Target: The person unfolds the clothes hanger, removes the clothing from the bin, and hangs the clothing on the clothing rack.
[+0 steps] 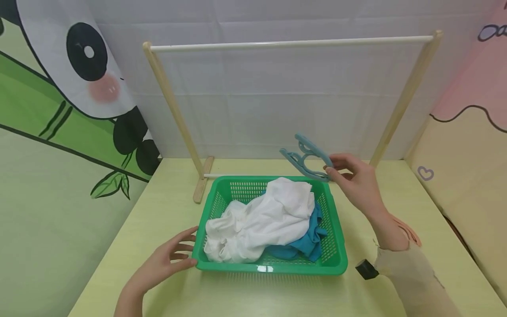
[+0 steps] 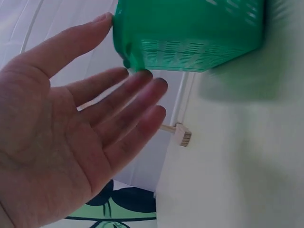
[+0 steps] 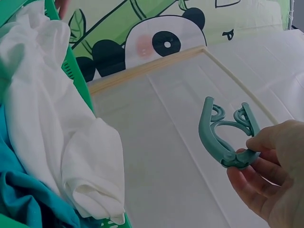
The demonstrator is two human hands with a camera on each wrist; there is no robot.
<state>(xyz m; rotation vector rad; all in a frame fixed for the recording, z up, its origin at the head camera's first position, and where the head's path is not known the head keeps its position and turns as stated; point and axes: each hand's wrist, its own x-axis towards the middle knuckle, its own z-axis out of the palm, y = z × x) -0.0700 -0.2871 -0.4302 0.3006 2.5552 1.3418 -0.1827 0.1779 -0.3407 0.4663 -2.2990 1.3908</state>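
Observation:
Pinched between the thumb and fingers of my right hand [image 1: 356,180] is a blue-green folding hanger [image 1: 302,164], its two arms folded up in a V. It is held above the back right corner of a green plastic basket [image 1: 272,267]. In the right wrist view the hanger [image 3: 212,140] hangs clear of the basket. My left hand [image 1: 162,262] is at the basket's left front corner; its thumb [image 2: 102,23] and fingertips touch the rim, the fingers loosely extended. White cloth [image 1: 273,220] lies crumpled in the basket, over blue cloth [image 1: 306,244].
Behind the basket stands a rack with wooden posts [image 1: 408,101] and a white top rail [image 1: 293,44]. A wooden foot [image 1: 203,179] rests on the yellow table [image 1: 174,185]. Peach-coloured curved pieces [image 1: 409,231] lie beside my right forearm, and a small black block [image 1: 366,269] is by the sleeve.

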